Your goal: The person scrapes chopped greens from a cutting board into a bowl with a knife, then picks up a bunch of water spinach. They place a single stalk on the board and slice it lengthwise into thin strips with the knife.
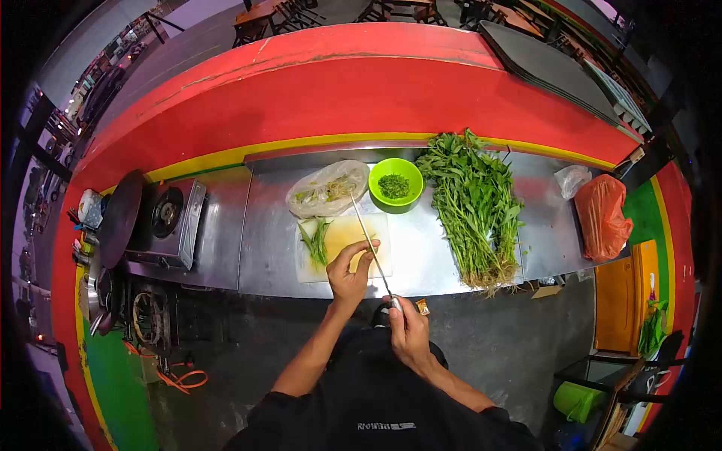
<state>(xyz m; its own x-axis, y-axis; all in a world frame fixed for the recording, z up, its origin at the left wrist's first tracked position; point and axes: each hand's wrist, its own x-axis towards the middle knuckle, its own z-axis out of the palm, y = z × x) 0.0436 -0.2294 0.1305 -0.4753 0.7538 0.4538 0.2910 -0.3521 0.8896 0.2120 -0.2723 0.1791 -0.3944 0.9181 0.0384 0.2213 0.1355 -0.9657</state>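
A long thin knife is raised over the front of a pale cutting board, its tip pointing toward the back. Its handle is in my right hand, near the counter's front edge. My left hand has its fingers bent against the middle of the blade, thumb and fingertips close together. A few green leaves lie on the board's left side. Behind the board are a clear plastic bag with plant scraps and a green bowl of chopped greens. To the right spreads a large bunch of leafy greens with roots.
A gas stove and a dark round pan stand at the left. An orange-red bag and a small clear bag sit at the counter's right end. A red wall runs along the back.
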